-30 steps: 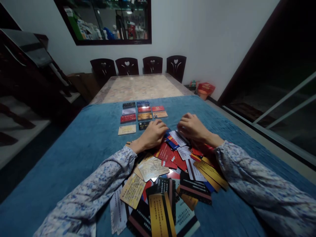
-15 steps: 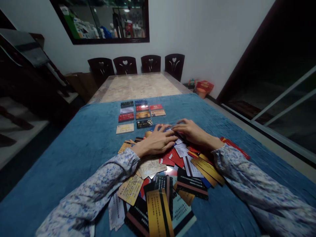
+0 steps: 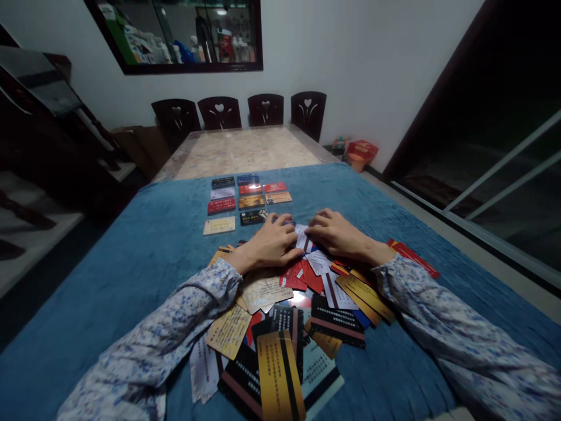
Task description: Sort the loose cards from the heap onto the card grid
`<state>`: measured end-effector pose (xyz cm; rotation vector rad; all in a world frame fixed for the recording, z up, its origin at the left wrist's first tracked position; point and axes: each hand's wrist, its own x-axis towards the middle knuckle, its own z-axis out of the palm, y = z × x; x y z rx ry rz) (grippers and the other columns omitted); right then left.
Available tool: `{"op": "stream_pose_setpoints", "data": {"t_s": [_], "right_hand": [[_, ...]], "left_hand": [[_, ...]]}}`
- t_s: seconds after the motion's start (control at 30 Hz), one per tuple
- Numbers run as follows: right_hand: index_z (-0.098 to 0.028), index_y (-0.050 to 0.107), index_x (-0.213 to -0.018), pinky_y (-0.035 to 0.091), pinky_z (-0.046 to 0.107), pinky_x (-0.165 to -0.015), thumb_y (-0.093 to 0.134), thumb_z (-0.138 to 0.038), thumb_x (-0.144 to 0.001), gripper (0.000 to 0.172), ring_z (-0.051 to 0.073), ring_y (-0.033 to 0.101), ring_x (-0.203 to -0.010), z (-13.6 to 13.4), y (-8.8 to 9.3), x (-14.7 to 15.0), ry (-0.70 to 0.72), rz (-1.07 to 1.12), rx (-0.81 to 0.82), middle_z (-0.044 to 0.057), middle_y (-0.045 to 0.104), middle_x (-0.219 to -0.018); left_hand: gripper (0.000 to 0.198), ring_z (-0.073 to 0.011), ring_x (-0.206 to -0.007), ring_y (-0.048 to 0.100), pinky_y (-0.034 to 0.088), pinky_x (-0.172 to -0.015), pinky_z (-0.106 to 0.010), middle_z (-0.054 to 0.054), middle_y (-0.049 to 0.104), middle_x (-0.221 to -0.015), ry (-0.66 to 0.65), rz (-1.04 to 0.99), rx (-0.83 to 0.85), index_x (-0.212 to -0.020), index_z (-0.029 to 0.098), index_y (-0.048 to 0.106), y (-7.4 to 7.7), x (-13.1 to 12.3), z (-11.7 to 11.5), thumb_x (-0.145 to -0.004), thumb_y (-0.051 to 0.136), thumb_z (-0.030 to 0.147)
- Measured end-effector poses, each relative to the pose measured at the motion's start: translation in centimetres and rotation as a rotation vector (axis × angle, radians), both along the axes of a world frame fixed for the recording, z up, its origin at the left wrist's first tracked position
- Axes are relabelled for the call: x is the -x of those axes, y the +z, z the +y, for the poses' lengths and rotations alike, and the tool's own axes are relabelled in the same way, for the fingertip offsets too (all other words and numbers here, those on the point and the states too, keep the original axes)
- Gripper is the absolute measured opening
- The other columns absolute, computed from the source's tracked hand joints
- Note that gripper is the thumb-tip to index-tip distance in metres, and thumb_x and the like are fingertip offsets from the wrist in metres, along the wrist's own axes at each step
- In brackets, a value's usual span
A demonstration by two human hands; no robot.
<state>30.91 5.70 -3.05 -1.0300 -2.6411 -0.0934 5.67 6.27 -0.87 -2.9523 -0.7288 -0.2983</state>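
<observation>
A loose heap of plastic cards (image 3: 302, 304) in red, gold, black and white lies on a blue cloth (image 3: 144, 257) in front of me. My left hand (image 3: 267, 245) and my right hand (image 3: 335, 234) rest at the heap's far edge, fingers curled and pinching a white card (image 3: 303, 238) between them. Beyond the hands, several cards lie face up in neat rows (image 3: 245, 199), the nearest row being a beige card (image 3: 219, 225) and a black card (image 3: 253, 217).
The blue cloth covers the near half of a long marble table (image 3: 245, 152). Several dark chairs (image 3: 241, 114) stand at the far end. A red box (image 3: 360, 153) sits on the floor at the right wall. A glass railing runs along the right.
Both hands have drawn closer together at the heap's far edge and now pinch a white card between them. The view has tipped down slightly.
</observation>
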Motion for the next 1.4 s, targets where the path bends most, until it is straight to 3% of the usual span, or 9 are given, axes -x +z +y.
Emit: {"op": "stream_pose_setpoints", "data": {"t_s": [0.17, 0.33, 0.57, 0.77, 1.13, 1.4], "right_hand": [[-0.02, 0.07, -0.115, 0.048, 0.051, -0.096, 0.053, -0.022, -0.097, 0.024, 0.032, 0.052, -0.126, 0.0, -0.3, 0.2, 0.044, 0.07, 0.061, 0.014, 0.069, -0.131], [-0.021, 0.069, -0.121, 0.048, 0.05, -0.092, 0.055, -0.026, -0.098, 0.028, 0.032, 0.055, -0.12, -0.1, -0.4, 0.4, 0.012, 0.072, 0.038, 0.015, 0.072, -0.123], [-0.021, 0.073, -0.12, 0.047, 0.048, -0.091, 0.054, -0.029, -0.1, 0.029, 0.029, 0.053, -0.109, 0.1, -0.5, 0.3, 0.042, 0.049, -0.009, 0.015, 0.071, -0.116], [-0.021, 0.073, -0.112, 0.049, 0.05, -0.096, 0.057, -0.026, -0.098, 0.022, 0.031, 0.053, -0.121, 0.3, -0.6, 0.3, 0.094, 0.108, 0.025, 0.013, 0.071, -0.124], [-0.023, 0.074, -0.12, 0.047, 0.057, -0.1, 0.059, -0.047, -0.098, 0.036, 0.032, 0.054, -0.119, -0.4, 0.7, 0.7, 0.119, 0.127, 0.099, 0.015, 0.071, -0.123], [-0.023, 0.073, -0.122, 0.045, 0.056, -0.103, 0.061, -0.046, -0.098, 0.036, 0.032, 0.053, -0.125, -0.2, 0.5, 0.5, 0.136, 0.122, 0.148, 0.013, 0.072, -0.128]], "left_hand": [[0.045, -0.0365, -0.124, 0.052, 0.036, -0.103, -0.057, -0.016, 0.074, -0.106, 0.032, 0.022, -0.021, -0.092, 0.015, 0.073, 0.5, -0.4, -0.6, -0.098, 0.053, 0.055], [0.049, -0.0336, -0.111, 0.056, 0.039, -0.098, -0.053, -0.017, 0.072, -0.103, 0.086, 0.049, -0.052, -0.089, 0.014, 0.073, 0.8, -0.7, -1.0, -0.096, 0.053, 0.058], [0.047, -0.0358, -0.118, 0.053, 0.042, -0.095, -0.052, -0.018, 0.071, -0.112, 0.147, 0.147, 0.006, -0.094, 0.013, 0.075, 1.3, -0.5, -1.0, -0.093, 0.061, 0.057], [0.033, -0.0351, -0.119, 0.053, 0.045, -0.094, -0.049, -0.017, 0.07, -0.115, 0.171, 0.176, 0.049, -0.091, 0.014, 0.076, 1.9, -0.7, -1.5, -0.091, 0.068, 0.046], [0.017, -0.0338, -0.108, 0.057, 0.046, -0.09, -0.049, -0.015, 0.072, -0.099, 0.17, 0.13, 0.134, -0.084, 0.016, 0.072, 2.4, -0.7, -2.0, -0.088, 0.059, 0.028], [0.014, -0.0328, -0.103, 0.062, 0.047, -0.089, -0.047, -0.017, 0.071, -0.097, 0.199, 0.202, 0.162, -0.076, 0.015, 0.071, 3.1, -0.9, -2.4, -0.083, 0.061, 0.02]]}}
